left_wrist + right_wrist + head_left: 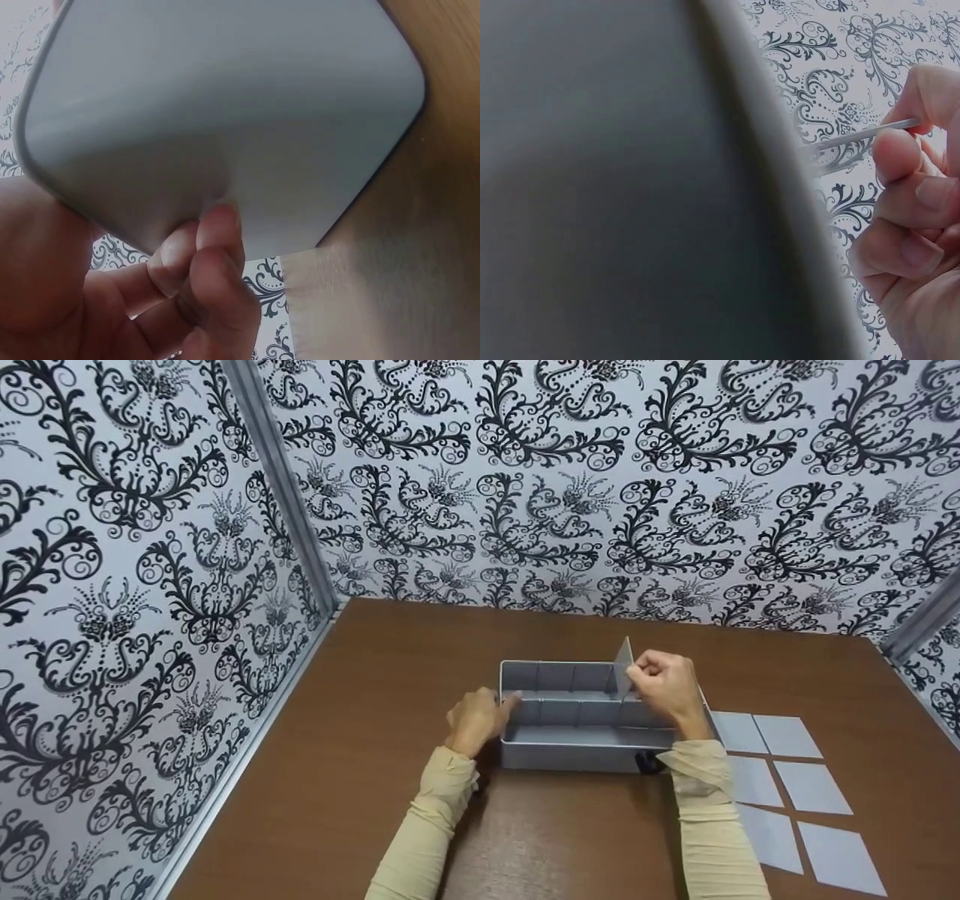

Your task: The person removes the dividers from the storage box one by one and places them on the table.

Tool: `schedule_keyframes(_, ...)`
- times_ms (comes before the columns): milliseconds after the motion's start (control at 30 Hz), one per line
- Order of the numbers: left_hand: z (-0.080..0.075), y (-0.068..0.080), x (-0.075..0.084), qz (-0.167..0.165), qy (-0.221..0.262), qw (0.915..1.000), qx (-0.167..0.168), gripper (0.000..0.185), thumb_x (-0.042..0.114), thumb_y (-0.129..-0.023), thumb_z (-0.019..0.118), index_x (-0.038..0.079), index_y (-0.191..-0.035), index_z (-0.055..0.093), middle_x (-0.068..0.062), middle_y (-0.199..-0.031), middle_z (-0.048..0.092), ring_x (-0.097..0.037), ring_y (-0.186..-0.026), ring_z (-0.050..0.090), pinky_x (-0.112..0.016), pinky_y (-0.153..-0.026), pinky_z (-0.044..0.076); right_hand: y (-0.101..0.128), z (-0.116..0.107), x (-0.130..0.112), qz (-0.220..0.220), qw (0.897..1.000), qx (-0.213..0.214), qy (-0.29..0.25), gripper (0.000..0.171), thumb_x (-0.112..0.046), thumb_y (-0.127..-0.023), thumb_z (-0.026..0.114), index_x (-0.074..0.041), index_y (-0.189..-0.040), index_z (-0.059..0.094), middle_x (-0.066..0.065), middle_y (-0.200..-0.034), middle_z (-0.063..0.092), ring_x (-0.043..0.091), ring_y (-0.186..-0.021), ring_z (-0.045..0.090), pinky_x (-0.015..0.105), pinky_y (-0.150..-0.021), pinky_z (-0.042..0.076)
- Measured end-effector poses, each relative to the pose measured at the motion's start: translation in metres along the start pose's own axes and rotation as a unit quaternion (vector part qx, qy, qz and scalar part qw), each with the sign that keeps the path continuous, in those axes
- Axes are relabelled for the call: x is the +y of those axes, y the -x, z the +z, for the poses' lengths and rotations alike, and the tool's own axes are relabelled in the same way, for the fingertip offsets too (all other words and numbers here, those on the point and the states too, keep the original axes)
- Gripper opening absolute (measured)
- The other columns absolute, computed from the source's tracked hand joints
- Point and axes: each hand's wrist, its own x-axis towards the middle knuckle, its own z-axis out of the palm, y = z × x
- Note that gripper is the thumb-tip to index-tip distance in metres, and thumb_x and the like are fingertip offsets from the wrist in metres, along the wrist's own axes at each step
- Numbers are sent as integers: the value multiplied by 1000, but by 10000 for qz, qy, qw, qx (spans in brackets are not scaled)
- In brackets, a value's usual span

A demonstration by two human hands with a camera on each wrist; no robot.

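A grey rectangular box (585,757) sits on the table, split lengthwise by a long wall, with cross dividers making compartments. My left hand (478,718) grips its left end, thumb over the rim. In the left wrist view, curled fingertips (220,225) of that hand touch the outside of the box wall (300,150). Between thumb and index finger, my right hand (667,682) pinches a thin grey divider panel (624,664). The panel stands upright in the back row, its upper part above the rim. Edge-on, the panel (862,135) shows in the right wrist view; the near box wall hides its lower part.
Several flat pale panels (814,787) lie in two columns on the brown table (375,690), right of the box. Patterned walls (555,510) border the table behind and at the left. Something small and black (646,763) is by the right sleeve.
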Motion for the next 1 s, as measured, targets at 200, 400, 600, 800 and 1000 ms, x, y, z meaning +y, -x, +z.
schedule_keyframes(200, 0, -1, -1, 86, 19, 10000, 42, 54, 61, -93, 54, 12, -100, 75, -16, -105, 73, -35, -95, 70, -51, -76, 51, 0, 1, 0, -140, 9995, 150, -228, 22, 7, -76, 64, -9, -60, 63, -4, -46, 53, -2, -41, 44, 14, -44, 33)
schedule_keyframes(400, -1, 1, 0, 49, 21, 10000, 13, 55, 62, -92, 54, 12, -101, 75, -15, -107, 73, -34, -96, 70, -50, -76, 51, 1, 3, 1, -338, 9988, 257, -238, 19, 7, -74, 65, -7, -60, 63, -5, -45, 53, -2, -40, 45, 15, -42, 33)
schedule_keyframes(600, 0, 1, 1, -62, 12, 9999, -88, 56, 62, -92, 54, 14, -113, 73, -15, -114, 72, -34, -102, 69, -51, -80, 50, 1, -1, -3, -402, 9982, 438, -68, 17, 10, -75, 66, -2, -62, 65, 2, -48, 57, -8, -43, 44, 12, -45, 34)
schedule_keyframes(800, 0, 1, 2, -42, -73, 9999, -101, 54, 62, -92, 54, 15, -108, 74, -14, -109, 73, -34, -98, 69, -49, -76, 50, 1, -24, -41, -814, 9917, 921, -385, 16, 22, -72, 63, 7, -64, 63, 18, -49, 60, -9, -42, 46, 9, -41, 35)
schedule_keyframes(1000, 2, 1, 1, -48, -33, 10000, 38, 54, 62, -92, 54, 13, -101, 75, -15, -106, 73, -34, -95, 70, -49, -75, 49, 3, -38, -75, -795, 9926, 740, -547, 14, 20, -75, 62, 9, -65, 63, 19, -50, 59, -6, -41, 48, 10, -41, 36)
